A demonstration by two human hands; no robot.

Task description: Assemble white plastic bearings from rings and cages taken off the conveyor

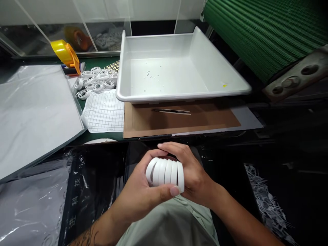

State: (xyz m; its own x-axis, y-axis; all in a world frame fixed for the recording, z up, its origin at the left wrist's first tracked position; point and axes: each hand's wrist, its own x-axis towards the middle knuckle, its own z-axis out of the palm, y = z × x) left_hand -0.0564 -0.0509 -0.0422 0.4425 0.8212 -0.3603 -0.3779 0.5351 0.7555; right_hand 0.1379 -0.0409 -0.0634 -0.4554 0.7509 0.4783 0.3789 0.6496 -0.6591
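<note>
A row of several white plastic rings point(164, 172), stacked side by side, is held above my lap. My left hand point(143, 188) is closed around the row, its thumb lying along the near side and its index finger across the far side. Cupped against the row's right end is my right hand point(191, 174), its fingers curving over the far side to meet my left fingers. The outermost ring at each end tilts slightly away from its neighbour. My hands hide the underside of the row and some fingertips.
Beyond my hands stands a white tray point(159, 98) with small scraps inside. A pen-like tool point(174, 111) lies on brown cardboard point(143, 124). Loose white rings point(98, 86), a tape roll point(63, 53) and a gridded sheet point(105, 112) are left. A green conveyor belt point(269, 30) is upper right.
</note>
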